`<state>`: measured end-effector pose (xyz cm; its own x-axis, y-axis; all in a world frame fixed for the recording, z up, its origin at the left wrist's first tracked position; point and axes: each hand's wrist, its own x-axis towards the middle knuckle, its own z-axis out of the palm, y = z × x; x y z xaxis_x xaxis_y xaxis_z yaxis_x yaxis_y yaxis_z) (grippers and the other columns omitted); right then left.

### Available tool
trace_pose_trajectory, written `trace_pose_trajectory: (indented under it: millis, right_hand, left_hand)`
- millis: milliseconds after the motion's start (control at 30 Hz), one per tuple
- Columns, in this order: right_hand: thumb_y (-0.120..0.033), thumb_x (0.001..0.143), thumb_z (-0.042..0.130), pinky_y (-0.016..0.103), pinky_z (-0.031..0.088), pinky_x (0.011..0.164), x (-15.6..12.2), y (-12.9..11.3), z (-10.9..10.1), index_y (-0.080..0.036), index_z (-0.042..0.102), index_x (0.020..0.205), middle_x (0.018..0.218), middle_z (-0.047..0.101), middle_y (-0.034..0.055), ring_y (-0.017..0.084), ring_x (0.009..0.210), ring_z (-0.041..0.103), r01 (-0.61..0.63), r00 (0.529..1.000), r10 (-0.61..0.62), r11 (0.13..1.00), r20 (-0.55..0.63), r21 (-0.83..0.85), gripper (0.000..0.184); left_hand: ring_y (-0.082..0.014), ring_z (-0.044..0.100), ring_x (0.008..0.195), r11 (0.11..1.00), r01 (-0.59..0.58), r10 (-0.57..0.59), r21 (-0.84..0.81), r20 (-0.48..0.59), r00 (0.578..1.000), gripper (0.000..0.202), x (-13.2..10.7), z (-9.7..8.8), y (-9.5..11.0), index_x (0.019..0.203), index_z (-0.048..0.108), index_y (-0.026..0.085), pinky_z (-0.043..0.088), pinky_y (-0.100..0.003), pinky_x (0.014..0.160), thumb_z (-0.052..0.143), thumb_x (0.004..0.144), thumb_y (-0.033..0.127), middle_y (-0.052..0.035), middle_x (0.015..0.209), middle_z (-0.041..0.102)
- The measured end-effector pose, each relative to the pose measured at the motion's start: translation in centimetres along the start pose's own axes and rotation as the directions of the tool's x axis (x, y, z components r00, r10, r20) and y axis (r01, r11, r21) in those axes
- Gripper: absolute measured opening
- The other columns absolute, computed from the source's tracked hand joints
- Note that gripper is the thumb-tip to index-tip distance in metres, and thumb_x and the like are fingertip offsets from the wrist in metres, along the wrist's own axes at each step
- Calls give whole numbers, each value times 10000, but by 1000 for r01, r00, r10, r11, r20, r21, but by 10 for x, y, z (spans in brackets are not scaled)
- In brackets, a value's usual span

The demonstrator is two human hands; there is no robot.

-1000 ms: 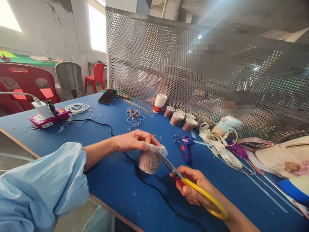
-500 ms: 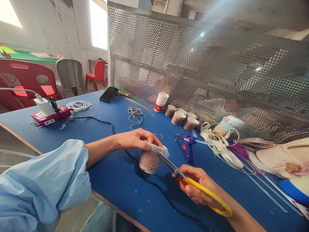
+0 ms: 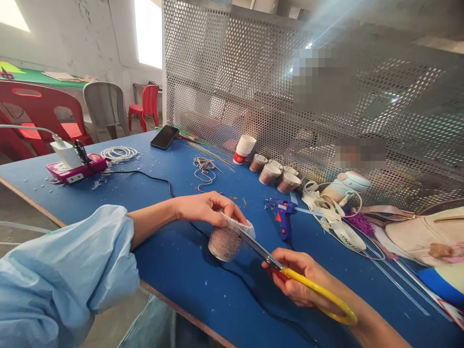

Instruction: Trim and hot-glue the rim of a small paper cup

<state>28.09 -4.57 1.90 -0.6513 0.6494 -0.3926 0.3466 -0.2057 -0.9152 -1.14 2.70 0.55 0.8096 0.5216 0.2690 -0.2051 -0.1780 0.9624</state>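
My left hand (image 3: 213, 208) pinches the white upper edge of a paper cup (image 3: 224, 243) whose side is wound with brownish-pink cord. That cup is held tilted just above the blue table. My right hand (image 3: 299, 278) grips scissors (image 3: 261, 250) with yellow and red handles. Their blades lie against the cup's white rim; whether they are parted is hard to see. Beyond my right hand, a blue glue gun (image 3: 285, 218) rests on the table with a clear stick in its back.
Several cord-wrapped cups (image 3: 270, 173) and a stack of white paper cups (image 3: 244, 149) stand along the perforated metal screen (image 3: 217, 72). A black cable (image 3: 250, 290) crosses the table from a purple power strip (image 3: 77, 169). Loose cord (image 3: 205, 169) lies behind my left hand.
The scissors and my right hand have shifted slightly right and down relative to the cup. My left hand keeps its hold on the rim. The whole view has moved a little.
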Motion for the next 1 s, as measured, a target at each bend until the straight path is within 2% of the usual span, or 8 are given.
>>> trace_pose_trajectory:
  millis: [167,300,467,600,867,1000]
  right_hand:
    - [-614,716,741,151,188,377,7,8,1,-164,541,1035,667,422,-78,-7,437,220,29,998,-35,993,51,114,586]
    - [-602,718,747,133,189,361,11,10,1,-171,536,1030,631,398,-93,-12,417,219,37,996,-48,989,74,141,573]
    - [-631,730,718,132,194,351,8,10,-1,-166,541,1024,600,390,-99,-11,399,214,38,998,-42,995,45,92,578]
    - [-636,747,699,133,205,360,7,11,-5,-169,537,1034,618,396,-91,-8,410,226,18,997,-21,999,69,43,571]
    - [-613,778,682,129,237,377,1,16,-12,-171,536,1073,669,392,-73,6,456,253,-13,997,15,1000,81,-24,550]
    - [-613,767,691,138,242,393,-1,10,-10,-170,540,1061,692,397,-65,14,481,266,-35,996,39,998,85,-44,552]
  left_hand:
    - [-293,608,1139,998,-39,39,39,9,999,230,0,-3,-2,659,582,145,435,-432,968,687,799,294,-139,1143,704]
    - [-284,620,1112,997,-44,44,59,6,999,246,-1,-3,-2,655,584,144,442,-417,950,685,805,312,-140,1150,700]
    - [-290,630,1092,997,-24,23,70,3,1000,281,-1,-2,0,644,586,142,457,-419,933,698,793,351,-148,1133,706]
    - [-298,627,1099,997,-10,9,76,19,1000,286,-1,-2,2,637,579,141,458,-434,944,709,783,350,-153,1129,707]
    - [-295,623,1115,998,-14,9,57,96,995,251,0,0,5,643,561,138,459,-448,967,689,798,289,-161,1118,707]
    - [-291,631,1103,997,-9,-1,78,121,993,248,0,1,7,638,563,142,465,-432,958,688,796,287,-159,1103,713]
